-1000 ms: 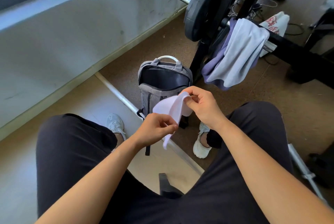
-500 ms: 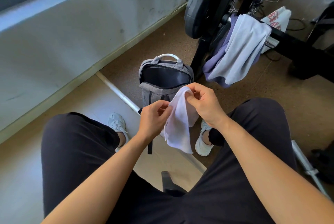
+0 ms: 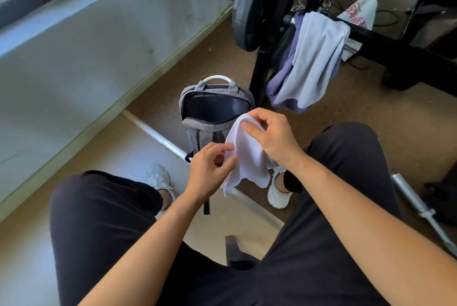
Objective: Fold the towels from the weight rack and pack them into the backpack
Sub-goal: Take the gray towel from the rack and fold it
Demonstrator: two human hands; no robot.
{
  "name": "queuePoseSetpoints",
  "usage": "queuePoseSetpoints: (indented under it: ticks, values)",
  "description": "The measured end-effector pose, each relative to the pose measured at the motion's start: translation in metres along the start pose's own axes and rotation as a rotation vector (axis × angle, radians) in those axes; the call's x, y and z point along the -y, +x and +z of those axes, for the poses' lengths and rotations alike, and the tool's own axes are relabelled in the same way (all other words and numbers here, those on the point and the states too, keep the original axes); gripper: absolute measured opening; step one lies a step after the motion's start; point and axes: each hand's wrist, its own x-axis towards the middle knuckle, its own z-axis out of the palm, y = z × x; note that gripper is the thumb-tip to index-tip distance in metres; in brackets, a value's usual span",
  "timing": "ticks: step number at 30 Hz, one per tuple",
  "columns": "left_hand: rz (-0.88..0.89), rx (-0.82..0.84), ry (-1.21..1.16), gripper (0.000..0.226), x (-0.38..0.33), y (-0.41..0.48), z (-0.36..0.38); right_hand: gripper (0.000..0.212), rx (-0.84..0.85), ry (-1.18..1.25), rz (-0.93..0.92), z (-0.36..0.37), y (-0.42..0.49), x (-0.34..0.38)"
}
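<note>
A small white towel (image 3: 248, 157) hangs between my hands, above my knees. My right hand (image 3: 270, 136) pinches its top edge. My left hand (image 3: 210, 169) grips its left side lower down. Just beyond them a grey backpack (image 3: 197, 130) stands on the floor with its top unzipped and its dark inside showing. On the black weight rack (image 3: 262, 68) behind it, a pale grey towel (image 3: 314, 58) is draped over a purple towel (image 3: 282, 75).
A black weight plate (image 3: 249, 6) sits on a chrome bar at the rack. A white pipe (image 3: 158, 137) runs along the floor past my white shoes. A chrome barbell (image 3: 420, 209) lies at the right. The wall is on the left.
The white towel has dropped open and now hangs lower and wider. My left hand slid up along its left edge, closer to my right hand.
</note>
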Motion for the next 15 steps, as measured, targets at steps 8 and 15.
queuePoseSetpoints:
  ticks: [8,15]
  values:
    - [0.07,-0.009,0.176,0.007,0.005,0.003,0.009,0.004,-0.006,0.088,-0.02,-0.005,0.001,0.002]
    - [0.16,0.119,0.332,0.02,0.031,0.003,0.017,0.014,0.052,0.176,0.001,-0.016,0.003,0.008]
